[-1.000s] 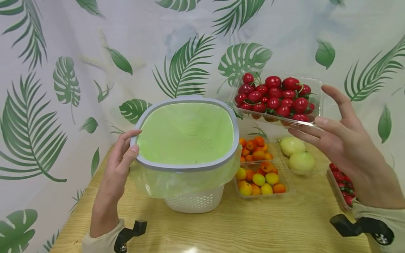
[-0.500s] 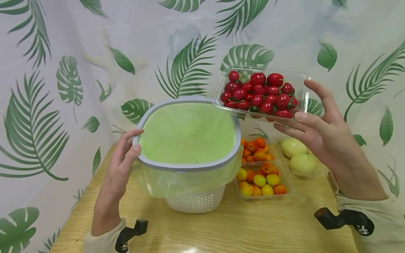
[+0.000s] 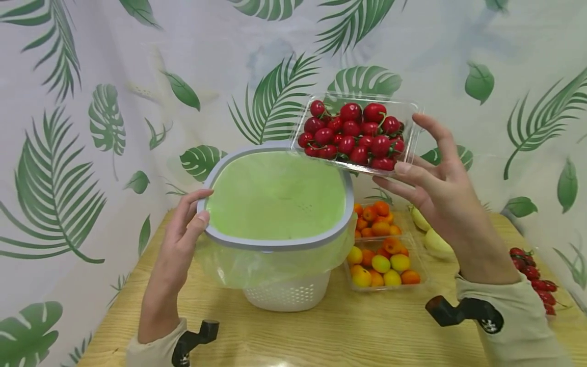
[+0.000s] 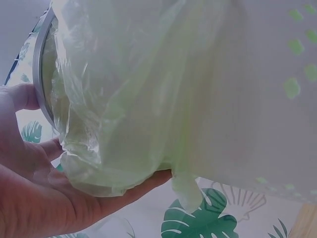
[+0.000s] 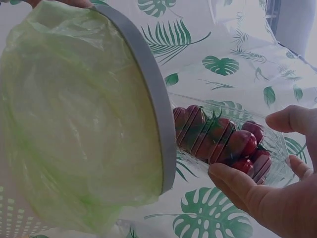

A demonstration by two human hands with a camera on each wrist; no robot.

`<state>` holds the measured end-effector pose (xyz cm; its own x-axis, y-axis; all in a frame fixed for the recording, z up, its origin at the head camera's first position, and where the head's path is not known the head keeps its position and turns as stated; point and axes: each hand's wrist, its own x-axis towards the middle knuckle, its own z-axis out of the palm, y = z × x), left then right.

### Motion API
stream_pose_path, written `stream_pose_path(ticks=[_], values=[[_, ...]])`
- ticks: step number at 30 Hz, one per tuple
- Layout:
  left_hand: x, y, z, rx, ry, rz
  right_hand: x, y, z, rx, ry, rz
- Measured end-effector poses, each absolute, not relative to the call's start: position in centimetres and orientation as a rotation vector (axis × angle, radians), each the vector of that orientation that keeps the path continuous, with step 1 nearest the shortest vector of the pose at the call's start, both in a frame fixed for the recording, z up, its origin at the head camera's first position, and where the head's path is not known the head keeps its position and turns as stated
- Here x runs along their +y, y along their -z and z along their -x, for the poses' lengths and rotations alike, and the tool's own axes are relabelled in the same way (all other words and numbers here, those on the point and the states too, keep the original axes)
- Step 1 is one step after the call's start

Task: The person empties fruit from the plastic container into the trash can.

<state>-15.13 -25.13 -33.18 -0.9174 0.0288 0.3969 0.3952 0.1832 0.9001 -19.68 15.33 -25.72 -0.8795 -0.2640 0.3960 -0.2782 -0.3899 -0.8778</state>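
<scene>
My left hand [image 3: 176, 242] grips the grey rim ring [image 3: 279, 243] of a white perforated bin [image 3: 288, 296] on its left side, thumb and fingers at the edge. A thin green bag [image 3: 275, 199] lines the bin and hangs down outside, over the left fingers in the left wrist view. My right hand [image 3: 437, 191] holds a clear plastic box [image 3: 415, 109] by its right end, thumb in front and fingers around behind. Small red cherry tomatoes [image 3: 350, 130] with green stems fill it. The box is raised, tilted down to the right, overlapping the bin's back right rim in the head view.
Right of the bin, clear boxes hold orange fruits [image 3: 380, 228] and yellow and orange ones [image 3: 392, 278]. Pale green round fruits [image 3: 437, 244] sit behind my right wrist. More red tomatoes [image 3: 534, 275] lie at the table's [image 3: 367, 331] right. A leaf-print curtain [image 3: 206, 51] encloses the table.
My right hand has carried the box of cherry tomatoes leftward, from beside the bin to over its back right rim. The left hand keeps its grip on the rim.
</scene>
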Motion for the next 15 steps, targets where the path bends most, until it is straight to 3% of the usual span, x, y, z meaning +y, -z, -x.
stream_pose_path(ticks=[15], values=[[-25.0,32.9,15.3,-2.208,1.796,0.375,12.4,25.5,20.3,-1.831,-2.350,-0.785]])
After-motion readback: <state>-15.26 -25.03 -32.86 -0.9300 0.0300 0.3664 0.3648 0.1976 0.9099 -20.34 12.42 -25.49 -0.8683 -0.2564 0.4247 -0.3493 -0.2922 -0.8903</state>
